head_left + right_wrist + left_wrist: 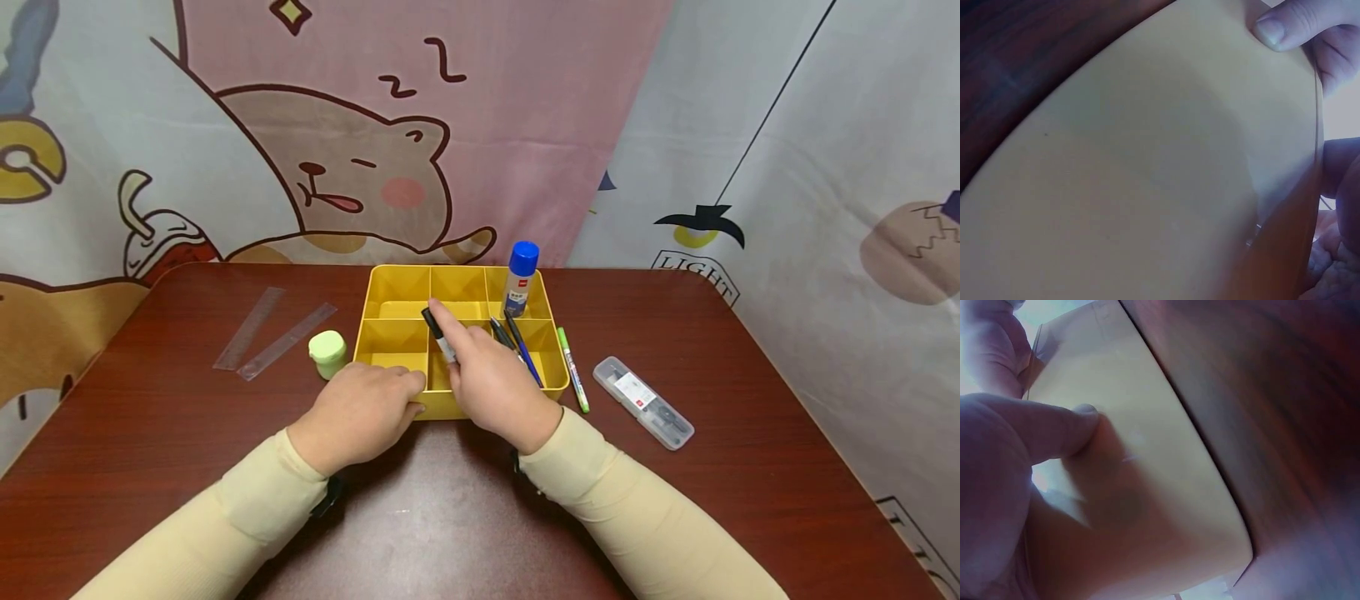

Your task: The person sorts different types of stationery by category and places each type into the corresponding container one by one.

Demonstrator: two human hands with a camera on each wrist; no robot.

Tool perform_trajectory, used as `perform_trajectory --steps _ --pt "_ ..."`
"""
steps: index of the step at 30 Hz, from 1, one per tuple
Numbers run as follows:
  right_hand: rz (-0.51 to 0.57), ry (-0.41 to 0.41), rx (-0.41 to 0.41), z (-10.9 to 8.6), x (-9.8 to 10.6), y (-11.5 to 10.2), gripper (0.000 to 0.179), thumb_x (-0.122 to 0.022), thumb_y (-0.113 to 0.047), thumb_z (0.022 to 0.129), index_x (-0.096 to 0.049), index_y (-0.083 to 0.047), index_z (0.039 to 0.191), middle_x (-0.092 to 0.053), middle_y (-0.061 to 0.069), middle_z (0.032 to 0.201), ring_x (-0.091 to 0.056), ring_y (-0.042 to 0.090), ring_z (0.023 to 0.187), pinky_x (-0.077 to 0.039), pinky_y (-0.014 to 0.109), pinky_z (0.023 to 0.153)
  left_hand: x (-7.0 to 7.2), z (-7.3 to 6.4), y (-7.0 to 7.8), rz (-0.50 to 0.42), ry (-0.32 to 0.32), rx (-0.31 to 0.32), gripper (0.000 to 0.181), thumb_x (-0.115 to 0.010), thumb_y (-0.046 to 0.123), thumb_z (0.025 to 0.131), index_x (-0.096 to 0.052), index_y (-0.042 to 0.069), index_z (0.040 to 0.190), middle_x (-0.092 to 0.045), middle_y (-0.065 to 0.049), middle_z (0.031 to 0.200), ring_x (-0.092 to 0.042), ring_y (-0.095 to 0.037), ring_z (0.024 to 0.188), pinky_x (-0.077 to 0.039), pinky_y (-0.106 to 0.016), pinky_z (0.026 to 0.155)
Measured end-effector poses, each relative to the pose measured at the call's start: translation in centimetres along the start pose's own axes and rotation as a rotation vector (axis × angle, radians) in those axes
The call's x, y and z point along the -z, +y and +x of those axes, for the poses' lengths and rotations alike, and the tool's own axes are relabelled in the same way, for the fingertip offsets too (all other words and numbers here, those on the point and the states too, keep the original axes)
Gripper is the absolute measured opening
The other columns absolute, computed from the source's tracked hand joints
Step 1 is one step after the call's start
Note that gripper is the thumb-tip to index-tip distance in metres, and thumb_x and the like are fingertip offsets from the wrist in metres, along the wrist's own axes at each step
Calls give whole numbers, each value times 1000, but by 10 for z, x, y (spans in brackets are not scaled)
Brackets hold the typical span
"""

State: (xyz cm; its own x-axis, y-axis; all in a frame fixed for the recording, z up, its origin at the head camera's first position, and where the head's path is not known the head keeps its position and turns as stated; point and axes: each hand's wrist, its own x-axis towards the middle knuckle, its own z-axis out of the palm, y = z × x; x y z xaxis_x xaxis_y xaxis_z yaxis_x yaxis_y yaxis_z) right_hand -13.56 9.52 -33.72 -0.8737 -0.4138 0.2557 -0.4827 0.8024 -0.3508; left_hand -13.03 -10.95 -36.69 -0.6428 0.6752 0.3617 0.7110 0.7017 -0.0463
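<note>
A yellow compartment tray (438, 407) stands on the table in the head view. My left hand (363, 408) grips its front wall, fingers over the rim; the left wrist view shows the thumb (1063, 428) pressed against the outer face. Over the front middle compartment, my right hand (498, 379) holds a black-capped marker (438, 333), index finger stretched out past it; the palm hides the marker's lower part. Several pens (522, 348) lean in the front right compartment beside that hand. A glue stick (517, 287) with a blue cap stands upright in the back right compartment.
Left of the tray are a small light-green lidded tub (327, 353) and two clear rulers (288, 342). To its right lie a green-and-white pen (573, 371) and a clear plastic case (643, 402) with dark pieces inside. A printed cloth (555, 125) hangs behind the table.
</note>
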Motion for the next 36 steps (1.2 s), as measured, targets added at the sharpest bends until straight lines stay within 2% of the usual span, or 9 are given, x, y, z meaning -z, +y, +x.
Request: perform_trajectory --steps 5,14,19,27,36 --pt "-10 -12 0 1 1 0 78 -68 -8 99 -29 -20 166 -69 18 113 -67 26 80 -59 39 68 0 0 0 3 -2 2 36 -88 24 80 -54 16 77 -50 6 63 -55 -18 53 -40 -32 49" --pt "-5 -96 -69 9 -1 -1 78 -67 -8 100 -28 -22 166 -70 18 118 -67 25 87 -59 38 73 0 -1 1 -4 4 1 35 -88 23 81 -54 16 77 -49 6 62 -54 -17 53 -41 -32 50" --pt "-9 -103 -78 11 0 -2 77 -66 -7 100 -29 -22 166 -70 18 119 -67 25 89 -58 38 72 0 -1 0 -9 11 2 36 -88 23 80 -53 17 76 -49 7 62 -53 -16 52 -40 -32 49" --pt "5 -113 -97 13 1 -4 69 -60 -13 105 -30 -23 166 -70 20 121 -70 28 97 -59 42 78 0 0 0 -1 12 1 36 -88 25 80 -53 17 75 -50 7 62 -53 -16 51 -40 -33 48" --pt "5 -118 -112 14 0 -4 71 -64 -11 103 -31 -22 165 -70 20 122 -70 27 96 -60 41 80 0 -1 0 3 14 2 36 -88 25 80 -53 17 75 -49 6 62 -54 -17 52 -41 -33 48"
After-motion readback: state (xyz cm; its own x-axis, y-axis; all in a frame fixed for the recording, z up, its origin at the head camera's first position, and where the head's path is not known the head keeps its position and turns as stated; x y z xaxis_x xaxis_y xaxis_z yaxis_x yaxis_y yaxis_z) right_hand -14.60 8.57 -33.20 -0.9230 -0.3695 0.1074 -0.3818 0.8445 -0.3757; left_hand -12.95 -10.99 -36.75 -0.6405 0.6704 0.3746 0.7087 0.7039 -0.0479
